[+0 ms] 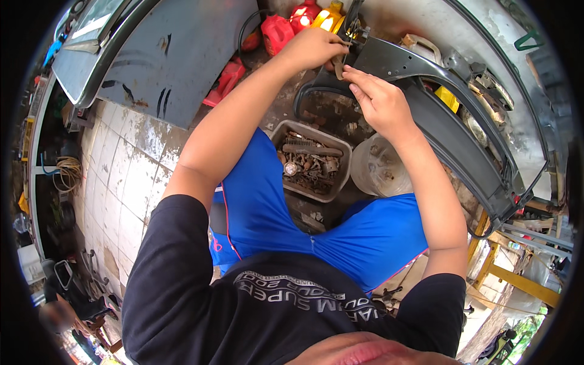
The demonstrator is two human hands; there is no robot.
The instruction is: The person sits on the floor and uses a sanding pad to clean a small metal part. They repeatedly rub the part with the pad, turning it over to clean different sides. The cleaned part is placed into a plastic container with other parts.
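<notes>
Both my hands meet at the top middle, beside the end of a dark grey car fender (380, 59). My left hand (311, 48) is closed in a pinch on a small, thin brown piece (339, 68), whose exact kind I cannot make out. At the lower end of this piece, the fingertips of my right hand (383, 104) press together on it. The fingers of the right hand are nearly straight, with the thumb underneath. Just behind the hands, the fender's end has a dark bracket (359, 33).
Between my knees stands a grey tub (345, 176) of bolts and metal bits, with a cloudy plastic bucket (380, 167) to its right. Red containers (277, 33) and a yellow one (328, 18) stand beyond. A grey panel (176, 55) leans at left; a person (61, 310) is far left.
</notes>
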